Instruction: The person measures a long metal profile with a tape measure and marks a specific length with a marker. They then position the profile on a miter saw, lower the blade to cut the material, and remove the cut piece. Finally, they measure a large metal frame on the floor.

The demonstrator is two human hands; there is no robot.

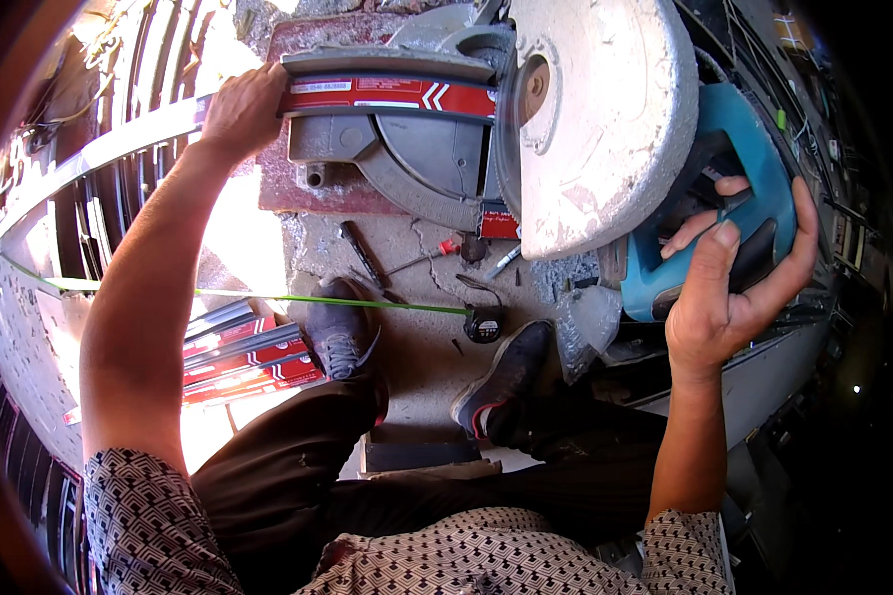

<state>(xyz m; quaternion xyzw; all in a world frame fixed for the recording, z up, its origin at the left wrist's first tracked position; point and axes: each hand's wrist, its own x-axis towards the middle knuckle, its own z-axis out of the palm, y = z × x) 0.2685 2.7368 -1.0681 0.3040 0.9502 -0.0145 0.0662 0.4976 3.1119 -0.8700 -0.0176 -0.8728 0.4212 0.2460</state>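
A long metal profile [397, 96] with red printed film lies along the fence of a miter saw [332, 137], its pale length running out past the left side. My left hand [243, 111] is closed around it beside the fence's left end. The saw's big whitish, dusty blade guard [605, 129] stands at the profile's right end, and a strip of the blade shows at its left edge. On the right, my right hand [729, 297] grips the saw's teal handle [754, 139], with fingertips through its loop near the trigger.
A tape measure [483, 323] lies between my shoes, its green blade [367, 303] stretched leftward. Near it are a red-handled screwdriver [447, 246], a black pen-like tool [360, 248] and a clear plastic bag [587, 327]. Several red-filmed profile pieces [258, 347] lie at my left shoe.
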